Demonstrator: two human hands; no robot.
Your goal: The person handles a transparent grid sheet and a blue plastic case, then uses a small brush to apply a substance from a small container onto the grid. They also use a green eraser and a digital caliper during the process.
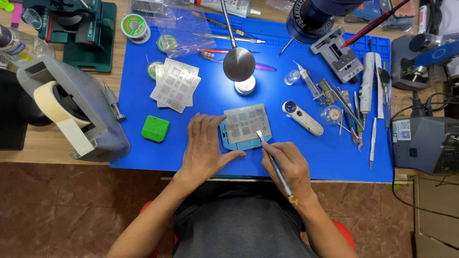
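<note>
On the blue work mat [210, 95] a flat metal stencil plate [247, 123] lies on a light blue holder block [234, 142], and both hands work at it. The left hand [206, 145] rests palm down on the mat just left of the stencil plate, fingers spread and loosened, the fingertips touching the holder block's left edge and the thumb stretched out below it; it grasps nothing. The right hand [289, 165] sits just below and right of the stencil plate, its fingers closed around a thin scraper tool [273, 162] held like a pen, with the pale flat tip touching the plate's lower right edge and the handle running back over the wrist. Left of the stencil plate, well apart, lies a small green square pad [155, 128], and above that a loose stack of other metal stencils [175, 85]. Directly above the stencil plate stands a round metal disc on a flexible stalk [238, 63], with a small round tin [245, 86] under it. To the right of the stencil plate lies a white handheld magnifier [301, 117], and farther right a row of tweezers and probes [356, 114]. Far left of the stencil plate, at the mat's edge, sits a grey tape dispenser [71, 110] loaded with cream tape.
</note>
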